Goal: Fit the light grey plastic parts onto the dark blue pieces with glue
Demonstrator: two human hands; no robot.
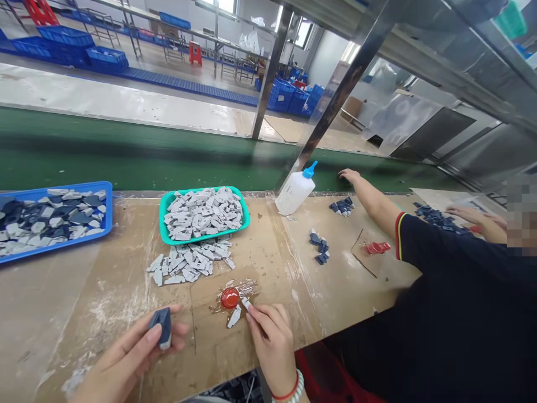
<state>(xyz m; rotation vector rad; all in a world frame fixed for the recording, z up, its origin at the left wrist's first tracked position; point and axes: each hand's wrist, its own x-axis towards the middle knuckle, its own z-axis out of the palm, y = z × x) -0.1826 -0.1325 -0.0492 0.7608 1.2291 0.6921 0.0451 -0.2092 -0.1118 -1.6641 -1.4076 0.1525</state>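
My left hand (pixel 138 347) grips a dark blue moulded part (pixel 161 326) with a grey piece at its lower end. My right hand (pixel 271 341) pinches a small grey piece (pixel 246 303) between its fingertips, close to a round red cap (pixel 230 298) that sits in a glossy smear of glue. Another grey piece (pixel 234 317) lies on the wooden workbench (pixel 62 302) just below the cap, near my right fingers. Loose grey pieces (pixel 188 264) are heaped beyond my hands, below a teal tray (pixel 161 218) full of similar pieces.
A blue tray (pixel 109 212) of mixed grey and dark pieces stands at the left. A white glue bottle (pixel 296 191) has a blue nozzle. A co-worker's arm (pixel 371 198) reaches across the bench, near small dark blue piles (pixel 321 247). A green conveyor belt (pixel 126 157) runs behind.
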